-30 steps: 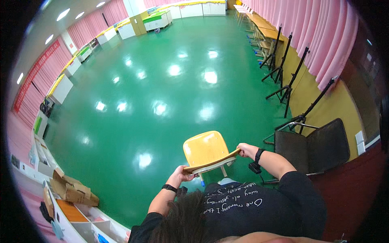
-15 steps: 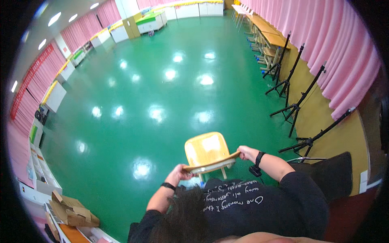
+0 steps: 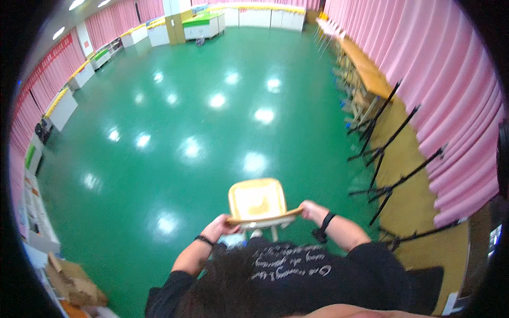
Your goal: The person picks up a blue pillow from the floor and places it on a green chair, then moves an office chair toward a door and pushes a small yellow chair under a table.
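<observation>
A wooden chair (image 3: 257,200) with a pale tan seat stands in front of me on the green floor. Its curved backrest (image 3: 265,219) faces me, and both hands grip its top edge. My left hand (image 3: 221,227) is closed around the left end of the backrest. At the right end, my right hand (image 3: 312,210) is closed on it too. Pale chair legs show just below the backrest, partly hidden by my body.
Several black tripods (image 3: 386,190) stand along the right wall by pink curtains (image 3: 424,69). Beyond them is a row of wooden tables (image 3: 366,66) with chairs. An opened cardboard box (image 3: 77,283) lies at the lower left. White cabinets (image 3: 254,18) line the far wall.
My view has moved forward and turned a little; the tripods and tables now appear lower. The chair sits slightly further left in the view, with both hands still on its backrest.
</observation>
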`<action>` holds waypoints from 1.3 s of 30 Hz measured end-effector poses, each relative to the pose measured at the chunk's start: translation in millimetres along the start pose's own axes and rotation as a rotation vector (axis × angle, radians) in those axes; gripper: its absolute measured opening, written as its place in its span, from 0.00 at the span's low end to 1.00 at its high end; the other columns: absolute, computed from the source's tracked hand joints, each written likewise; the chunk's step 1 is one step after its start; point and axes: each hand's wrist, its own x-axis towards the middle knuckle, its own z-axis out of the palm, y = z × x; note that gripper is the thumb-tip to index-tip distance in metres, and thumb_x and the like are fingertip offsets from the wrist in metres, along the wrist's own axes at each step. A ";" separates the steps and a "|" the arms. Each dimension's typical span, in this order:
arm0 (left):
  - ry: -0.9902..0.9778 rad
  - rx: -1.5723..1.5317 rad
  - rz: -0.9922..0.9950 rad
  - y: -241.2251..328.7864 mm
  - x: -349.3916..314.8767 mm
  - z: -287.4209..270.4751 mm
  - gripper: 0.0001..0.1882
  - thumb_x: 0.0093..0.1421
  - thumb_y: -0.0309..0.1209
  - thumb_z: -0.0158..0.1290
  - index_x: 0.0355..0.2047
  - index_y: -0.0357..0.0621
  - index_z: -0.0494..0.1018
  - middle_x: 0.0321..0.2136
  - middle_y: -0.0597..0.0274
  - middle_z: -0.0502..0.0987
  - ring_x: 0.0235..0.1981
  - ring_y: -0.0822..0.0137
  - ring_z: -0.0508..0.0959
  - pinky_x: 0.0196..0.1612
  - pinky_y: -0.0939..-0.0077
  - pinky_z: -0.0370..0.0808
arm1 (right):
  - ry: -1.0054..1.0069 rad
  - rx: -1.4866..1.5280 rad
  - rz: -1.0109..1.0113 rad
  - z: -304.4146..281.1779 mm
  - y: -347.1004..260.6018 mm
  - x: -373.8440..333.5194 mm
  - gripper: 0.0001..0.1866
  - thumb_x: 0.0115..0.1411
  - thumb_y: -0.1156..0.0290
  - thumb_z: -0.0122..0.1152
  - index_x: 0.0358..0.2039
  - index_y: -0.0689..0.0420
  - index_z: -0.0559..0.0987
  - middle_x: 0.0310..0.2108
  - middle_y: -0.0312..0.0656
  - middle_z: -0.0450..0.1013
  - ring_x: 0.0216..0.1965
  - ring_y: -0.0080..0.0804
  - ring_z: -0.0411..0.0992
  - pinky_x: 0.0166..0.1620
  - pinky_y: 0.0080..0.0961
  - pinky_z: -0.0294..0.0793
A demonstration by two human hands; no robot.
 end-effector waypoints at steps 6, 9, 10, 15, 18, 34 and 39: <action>-0.035 0.047 -0.103 109.4 21.5 86.4 0.17 0.52 0.32 0.36 0.41 0.38 0.64 0.41 0.42 0.62 0.40 0.38 0.63 0.32 0.66 0.76 | -0.021 0.046 0.035 -9.0 -116.2 19.8 0.07 0.47 0.71 0.40 0.14 0.52 0.60 0.07 0.29 0.50 0.05 0.15 0.46 0.07 0.11 0.45; -0.001 0.061 -0.096 169.9 38.4 138.4 0.18 0.51 0.32 0.38 0.42 0.36 0.62 0.41 0.41 0.61 0.40 0.37 0.63 0.32 0.66 0.76 | -0.025 -0.006 0.072 -24.6 -174.4 45.9 0.08 0.47 0.71 0.39 0.13 0.52 0.59 0.07 0.28 0.50 0.05 0.14 0.46 0.07 0.11 0.44; 0.045 0.079 -0.112 190.2 41.3 153.2 0.18 0.51 0.32 0.38 0.42 0.36 0.62 0.41 0.41 0.61 0.40 0.37 0.63 0.31 0.67 0.76 | -0.024 0.001 0.069 -25.0 -191.2 57.3 0.08 0.47 0.71 0.39 0.13 0.52 0.59 0.07 0.28 0.50 0.05 0.14 0.46 0.07 0.11 0.44; 0.013 0.103 -0.127 274.2 79.3 233.5 0.18 0.50 0.32 0.38 0.40 0.36 0.64 0.39 0.43 0.64 0.39 0.37 0.65 0.28 0.73 0.76 | 0.050 0.036 0.022 -43.5 -305.9 109.5 0.08 0.46 0.72 0.41 0.12 0.51 0.58 0.05 0.30 0.48 0.05 0.19 0.47 0.07 0.17 0.46; 0.057 0.120 -0.041 326.5 105.5 294.0 0.18 0.50 0.32 0.38 0.40 0.36 0.64 0.39 0.42 0.64 0.39 0.34 0.64 0.26 0.71 0.76 | 0.019 -0.041 -0.040 -66.8 -366.4 133.7 0.09 0.47 0.69 0.40 0.13 0.52 0.60 0.06 0.30 0.50 0.05 0.18 0.47 0.06 0.16 0.45; 0.043 0.284 -0.080 630.7 224.6 572.2 0.17 0.50 0.32 0.38 0.39 0.36 0.64 0.38 0.44 0.64 0.39 0.38 0.65 0.25 0.74 0.77 | 0.127 0.156 0.008 -177.0 -695.2 353.8 0.09 0.43 0.71 0.44 0.11 0.51 0.59 0.05 0.32 0.50 0.03 0.21 0.48 0.06 0.18 0.46; -0.012 0.268 -0.137 716.6 273.9 661.0 0.18 0.51 0.33 0.37 0.40 0.38 0.64 0.40 0.44 0.64 0.39 0.38 0.65 0.25 0.73 0.77 | 0.121 0.216 0.041 -200.1 -805.0 380.5 0.09 0.46 0.71 0.39 0.11 0.52 0.58 0.05 0.27 0.47 0.05 0.15 0.45 0.06 0.12 0.45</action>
